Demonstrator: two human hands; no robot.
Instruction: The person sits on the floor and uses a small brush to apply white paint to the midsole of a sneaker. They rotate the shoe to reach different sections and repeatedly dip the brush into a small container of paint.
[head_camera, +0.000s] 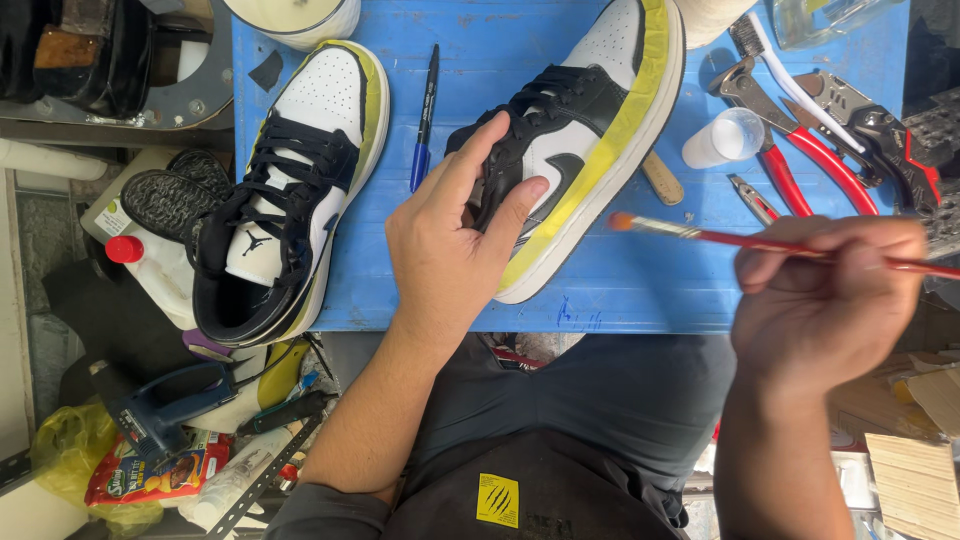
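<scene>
Gripping the taped sneaker (575, 140) with left hand (450, 235) fingers, right hand (820, 300) pinches a paintbrush (700, 234) near its sole; painting looks unstarted.

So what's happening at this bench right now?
A person sits at a blue work board. Their left hand grips the heel end of a black-and-white sneaker whose sole edge is yellow. Their right hand holds a red-handled paintbrush, bristles just off the sole. A matching second sneaker lies to the left, untouched.
</scene>
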